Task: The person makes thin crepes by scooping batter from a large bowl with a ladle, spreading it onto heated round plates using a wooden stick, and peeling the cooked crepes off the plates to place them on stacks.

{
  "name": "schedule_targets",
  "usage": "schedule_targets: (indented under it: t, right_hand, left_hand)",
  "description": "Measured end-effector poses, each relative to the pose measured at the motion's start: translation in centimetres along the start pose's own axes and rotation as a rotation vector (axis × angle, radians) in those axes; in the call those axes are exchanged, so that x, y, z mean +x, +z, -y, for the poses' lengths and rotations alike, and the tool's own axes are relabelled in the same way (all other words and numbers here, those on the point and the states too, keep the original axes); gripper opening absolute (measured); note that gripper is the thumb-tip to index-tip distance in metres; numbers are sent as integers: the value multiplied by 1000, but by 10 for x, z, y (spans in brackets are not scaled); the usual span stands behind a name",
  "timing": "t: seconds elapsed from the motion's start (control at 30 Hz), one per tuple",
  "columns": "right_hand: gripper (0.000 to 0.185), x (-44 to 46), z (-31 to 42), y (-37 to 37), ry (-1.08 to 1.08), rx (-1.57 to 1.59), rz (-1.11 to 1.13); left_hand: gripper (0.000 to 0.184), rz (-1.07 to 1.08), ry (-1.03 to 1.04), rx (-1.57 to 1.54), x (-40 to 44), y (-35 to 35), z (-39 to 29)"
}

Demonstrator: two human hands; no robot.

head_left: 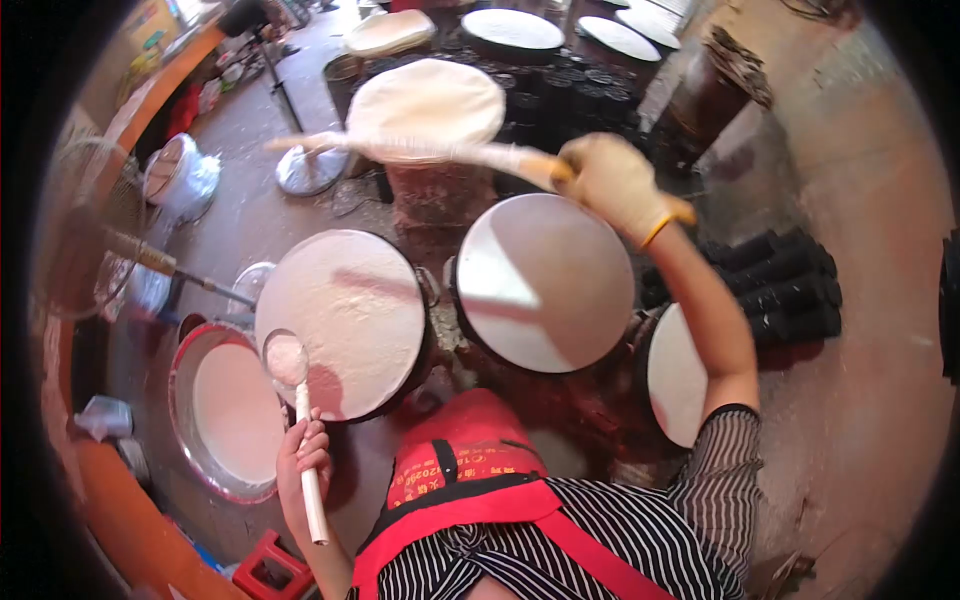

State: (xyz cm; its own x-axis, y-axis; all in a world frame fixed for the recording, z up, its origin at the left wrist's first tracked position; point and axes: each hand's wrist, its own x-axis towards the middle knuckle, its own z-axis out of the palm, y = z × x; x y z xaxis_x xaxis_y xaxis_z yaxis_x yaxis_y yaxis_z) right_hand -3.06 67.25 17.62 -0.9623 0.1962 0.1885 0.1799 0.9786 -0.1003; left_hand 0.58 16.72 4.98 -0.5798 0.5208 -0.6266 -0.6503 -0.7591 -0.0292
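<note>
My left hand [303, 458] is closed around the pale handle of a ladle [287, 358]. Whitish batter is in or behind its bowl, which hangs over the edge of the left round griddle [345, 305]. A pale, slightly bumpy layer covers that griddle. My right hand [612, 188], in a cream glove, grips a long, narrow wooden scraper [455, 152]. Raised above the right griddle [565, 285], the scraper reaches leftward, blurred by motion. The right griddle's surface is smooth, with light and shadow across it. Beside the left griddle stands a basin [178, 405] of batter.
Ahead, a thin round sheet [430, 95] lies on a stand, with several more griddles behind. Black cylindrical briquettes [790, 290] are stacked at right, near another griddle [677, 375]. A fan [95, 230] and a red stool [272, 568] are at left.
</note>
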Motion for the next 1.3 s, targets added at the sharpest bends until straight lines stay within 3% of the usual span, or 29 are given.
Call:
schedule_targets:
  t: [0.13, 0.17, 0.2, 0.27, 0.33, 0.4, 0.43, 0.6, 0.67, 0.73, 0.8, 0.9, 1.07, 1.1, 1.13, 1.17, 1.2, 1.23, 1.3]
  right_hand:
    - [32, 124, 3, -26, -155, 333, 40]
    - [32, 158, -5, -30, -349, 358, -84]
    - [33, 176, 1, -43, -123, 640, -12]
    - [30, 198, 2, -52, 90, 985, -132]
    - [35, 236, -4, -45, 448, 1091, -214]
    - [41, 302, -72, 28, 378, 1463, -299]
    - [44, 293, -54, 43, 455, 1601, -323]
    - [28, 322, -75, 231, 706, 1744, -413]
    - [26, 318, -64, 286, 1020, 1648, -418]
    - [24, 329, -66, 355, 1316, 1637, -586]
    - [24, 324, -66, 394, 1295, 1554, -732]
    - [32, 321, -73, 415, 1239, 1381, -674]
    - [38, 298, -70, 390, 1138, 1157, -714]
    - [46, 275, -49, 353, 1153, 786, -549]
    - [52, 264, -59, 373, 1092, 881, -632]
    - [29, 260, -103, 435, 1029, 1246, -697]
    - [22, 219, -56, 373, 853, 1983, -445]
    - [16, 200, -18, 348, 954, 1688, -357]
    - [13, 146, 50, 314, 773, 1665, -81]
  left_hand:
    - [23, 34, 64, -24, -1, -16, -25]
    - [23, 38, 70, -61, -2, -12, -32]
    - [23, 33, 110, -37, -1, -12, -39]
    - [22, 21, 178, -24, -3, -12, -46]
    - [21, 11, 279, 42, -2, -17, -55]
    - [19, -20, 325, -17, -5, -25, -58]
    - [19, -27, 334, -49, -7, -27, -61]
    - [21, -58, 431, -218, -15, -39, -66]
    - [22, -92, 484, -287, -16, -28, -55]
    - [24, -90, 508, -286, -13, -12, -45]
    - [25, -153, 510, -345, -11, -3, -37]
    - [29, -131, 516, -413, -11, 0, -31]
    - [32, -78, 506, -481, -19, -11, -39]
    - [32, -85, 507, -495, -22, -13, -45]
    - [33, -95, 508, -511, -28, -16, -52]
    - [33, -97, 518, -526, -34, -21, -62]
    - [33, -88, 501, -496, -42, -30, -77]
    - [33, -79, 489, -470, -51, -40, -92]
    - [34, -8, 467, -408, -67, -85, -131]
